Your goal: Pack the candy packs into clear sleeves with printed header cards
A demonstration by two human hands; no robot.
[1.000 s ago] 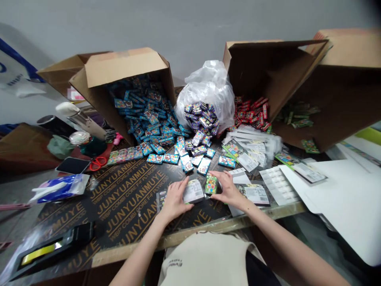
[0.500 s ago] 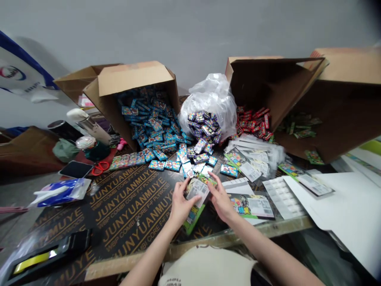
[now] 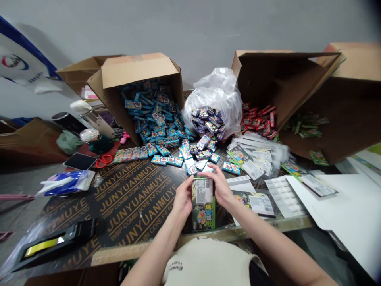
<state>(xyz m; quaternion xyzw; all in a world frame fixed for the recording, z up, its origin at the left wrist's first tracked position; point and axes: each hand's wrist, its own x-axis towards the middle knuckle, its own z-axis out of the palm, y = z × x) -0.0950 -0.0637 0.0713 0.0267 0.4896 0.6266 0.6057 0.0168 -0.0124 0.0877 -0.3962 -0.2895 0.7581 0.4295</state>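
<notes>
A flat printed candy bag [image 3: 203,210] with a green side edge and a pale label panel lies between my hands near the table's front edge. My left hand [image 3: 183,196] grips its upper left edge. Along the upper right edge, my right hand [image 3: 220,186] holds it, fingers bent over the top end. Whether anything is inside the bag cannot be seen. Just beyond my fingers are loose blue candy packs [image 3: 189,166] and purple candy packs [image 3: 208,123]. More printed bags [image 3: 253,202] lie to the right of my right hand.
Cardboard boxes hold blue packs [image 3: 154,115], red packs [image 3: 262,121] and green packs [image 3: 309,125]. A clear plastic bag [image 3: 214,93] stands between them. Left are red scissors [image 3: 104,161], a phone [image 3: 79,161], a tissue pack [image 3: 67,182] and a tape dispenser [image 3: 56,242]. White sheets [image 3: 330,198] lie right.
The candy bag has turned from a slant to nearly straight, its lower end towards me. Both hands have shifted along its upper edges. The whole view has moved slightly.
</notes>
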